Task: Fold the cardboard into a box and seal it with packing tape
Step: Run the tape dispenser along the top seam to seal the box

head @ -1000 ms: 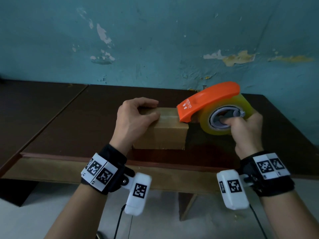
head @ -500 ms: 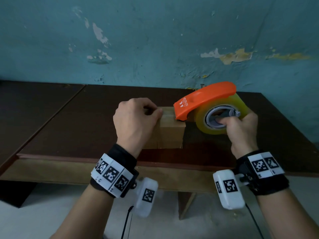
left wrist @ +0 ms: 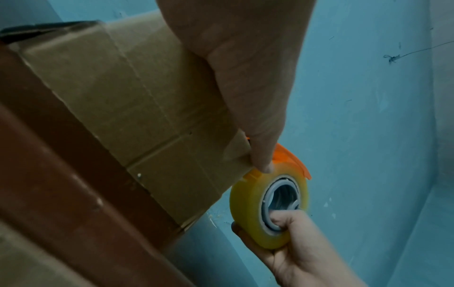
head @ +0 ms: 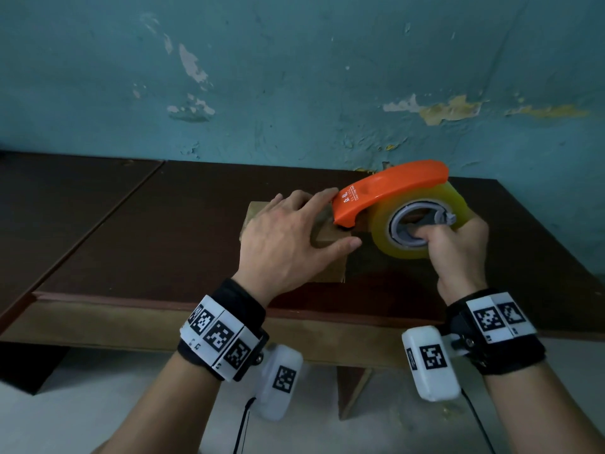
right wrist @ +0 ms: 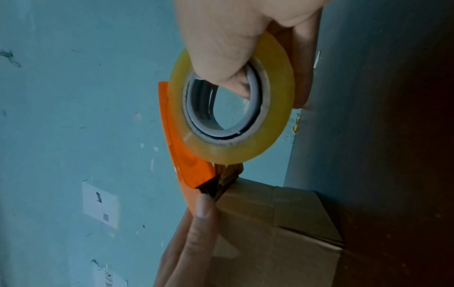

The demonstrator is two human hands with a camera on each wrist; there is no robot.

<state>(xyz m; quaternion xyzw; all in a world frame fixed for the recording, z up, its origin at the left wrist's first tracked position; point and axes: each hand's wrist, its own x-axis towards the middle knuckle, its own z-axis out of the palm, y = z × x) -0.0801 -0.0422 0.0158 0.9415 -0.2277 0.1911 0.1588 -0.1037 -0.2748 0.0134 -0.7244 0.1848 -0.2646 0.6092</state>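
Change: a second ago my left hand (head: pixel 288 237) was curled over the near left end of the box (left wrist: pixel 137 108); now it lies spread flat across the top, index fingertip up against the orange nose of the tape dispenser (head: pixel 386 191).
Meaning: I judge the strip is laid along the top seam and I am pinning it at the cutter so it can be torn off; the seal on this face looks nearly done, though I cannot see the tape's free end clearly.
Left fingers: straight and splayed, pressing the cardboard, gripping nothing; thumb (left wrist: pixel 258 136) lies along the box's right edge.
Right fingers: my right hand (head: pixel 458 247) is clenched on the dispenser, fingers hooked through the grey core of the roll (right wrist: pixel 233 108).
Box: closed, on the counter (head: pixel 163 224) near its front edge, under my left palm.
Dispenser nose: touching the box's top right corner, just beside my left fingertip (right wrist: pixel 203 209).
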